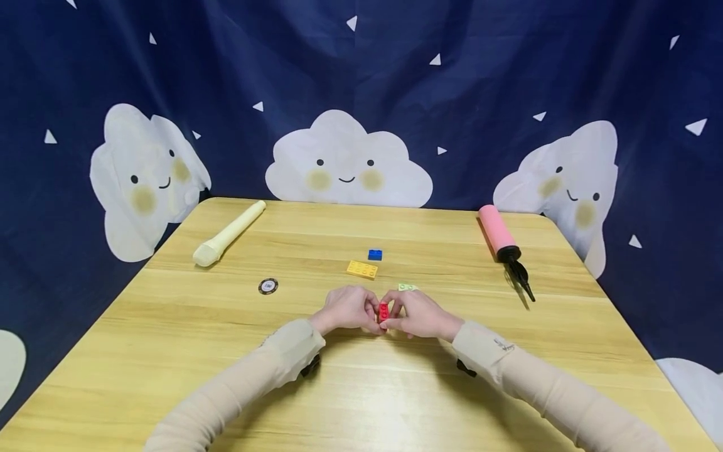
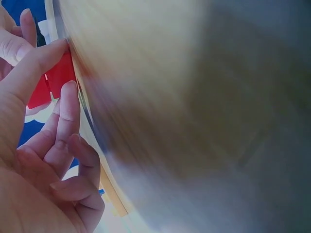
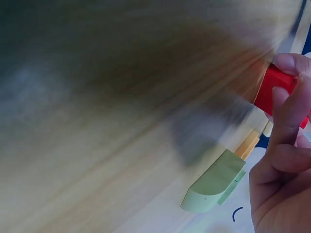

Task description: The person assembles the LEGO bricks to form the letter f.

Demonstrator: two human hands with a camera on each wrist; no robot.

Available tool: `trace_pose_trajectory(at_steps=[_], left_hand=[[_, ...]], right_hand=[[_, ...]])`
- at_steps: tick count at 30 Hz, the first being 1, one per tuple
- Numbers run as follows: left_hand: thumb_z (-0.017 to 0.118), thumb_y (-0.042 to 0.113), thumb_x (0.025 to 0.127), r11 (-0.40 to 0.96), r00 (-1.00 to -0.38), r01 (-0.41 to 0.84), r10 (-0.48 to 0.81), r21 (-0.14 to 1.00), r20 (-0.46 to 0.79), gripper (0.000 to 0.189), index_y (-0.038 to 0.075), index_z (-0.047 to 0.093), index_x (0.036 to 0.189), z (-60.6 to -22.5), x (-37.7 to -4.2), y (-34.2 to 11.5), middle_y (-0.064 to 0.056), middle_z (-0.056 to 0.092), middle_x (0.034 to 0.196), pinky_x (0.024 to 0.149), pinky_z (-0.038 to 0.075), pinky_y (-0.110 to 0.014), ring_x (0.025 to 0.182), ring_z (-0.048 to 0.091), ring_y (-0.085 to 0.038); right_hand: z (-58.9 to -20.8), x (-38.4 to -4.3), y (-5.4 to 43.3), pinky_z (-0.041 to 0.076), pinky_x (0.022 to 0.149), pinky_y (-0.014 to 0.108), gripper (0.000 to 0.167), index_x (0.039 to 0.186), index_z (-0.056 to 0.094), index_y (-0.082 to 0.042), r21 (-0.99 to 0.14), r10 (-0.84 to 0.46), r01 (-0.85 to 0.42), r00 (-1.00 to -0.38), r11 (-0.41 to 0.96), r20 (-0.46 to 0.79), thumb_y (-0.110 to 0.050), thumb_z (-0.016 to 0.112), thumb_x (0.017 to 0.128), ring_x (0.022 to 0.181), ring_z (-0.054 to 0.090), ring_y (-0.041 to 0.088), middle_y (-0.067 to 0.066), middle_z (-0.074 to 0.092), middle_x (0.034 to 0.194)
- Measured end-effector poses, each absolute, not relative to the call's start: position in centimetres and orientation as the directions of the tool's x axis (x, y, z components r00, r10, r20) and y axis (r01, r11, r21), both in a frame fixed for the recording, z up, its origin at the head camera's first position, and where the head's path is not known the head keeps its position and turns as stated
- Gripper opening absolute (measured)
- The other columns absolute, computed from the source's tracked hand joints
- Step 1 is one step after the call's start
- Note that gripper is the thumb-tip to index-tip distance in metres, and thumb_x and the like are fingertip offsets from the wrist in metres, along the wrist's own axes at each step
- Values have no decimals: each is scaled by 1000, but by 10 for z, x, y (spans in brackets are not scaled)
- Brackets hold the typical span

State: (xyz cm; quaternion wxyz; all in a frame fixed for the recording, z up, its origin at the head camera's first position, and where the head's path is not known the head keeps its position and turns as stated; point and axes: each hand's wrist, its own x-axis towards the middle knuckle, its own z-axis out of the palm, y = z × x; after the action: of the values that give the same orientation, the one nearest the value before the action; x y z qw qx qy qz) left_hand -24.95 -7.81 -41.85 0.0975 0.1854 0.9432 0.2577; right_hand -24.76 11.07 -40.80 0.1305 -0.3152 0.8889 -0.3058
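Both hands meet over the middle of the table around a red toy building brick (image 1: 384,311), its studs facing up. Thumb and fingertip of my left hand (image 1: 353,307) pinch it from the left, while my right hand (image 1: 417,314) pinches it from the right. In the left wrist view a thin seam crosses the red brick (image 2: 61,74), as if two red pieces sit together. Just behind the right hand lies a pale green brick (image 1: 408,287), with a curved end in the right wrist view. Farther back are a yellow brick (image 1: 362,269) and a small blue brick (image 1: 375,255).
A round black-and-white chip (image 1: 268,286) lies left of the bricks. At the back left rests a cream microphone-shaped stick (image 1: 228,235). A pink hand pump (image 1: 497,231) with a black nozzle lies at the back right. A dark blue cloud-print curtain (image 1: 237,56) surrounds the wooden table (image 1: 384,402).
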Motion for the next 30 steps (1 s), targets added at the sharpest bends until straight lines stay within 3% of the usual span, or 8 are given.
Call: trace_pose_trajectory(at_steps=[17, 30], left_hand=[[87, 39, 61, 795, -903, 317, 419, 517, -90, 30, 28, 69, 83, -417, -254, -78, 20, 64, 62, 61, 36, -27, 61, 53, 0], [88, 39, 60, 815, -904, 326, 417, 480, -93, 30, 30, 67, 78, -415, -253, -77, 21, 62, 62, 61, 35, -27, 63, 52, -1]], right_hand=[[-412, -250, 111, 32, 41, 18, 31, 110, 62, -5, -573, -662, -549, -749, 608, 14, -17, 73, 83, 38, 45, 3, -10, 52, 53], [-414, -248, 110, 28, 44, 18, 29, 109, 62, -8, -502, -667, -591, -744, 632, 35, -19, 73, 84, 43, 37, 1, -11, 44, 52]])
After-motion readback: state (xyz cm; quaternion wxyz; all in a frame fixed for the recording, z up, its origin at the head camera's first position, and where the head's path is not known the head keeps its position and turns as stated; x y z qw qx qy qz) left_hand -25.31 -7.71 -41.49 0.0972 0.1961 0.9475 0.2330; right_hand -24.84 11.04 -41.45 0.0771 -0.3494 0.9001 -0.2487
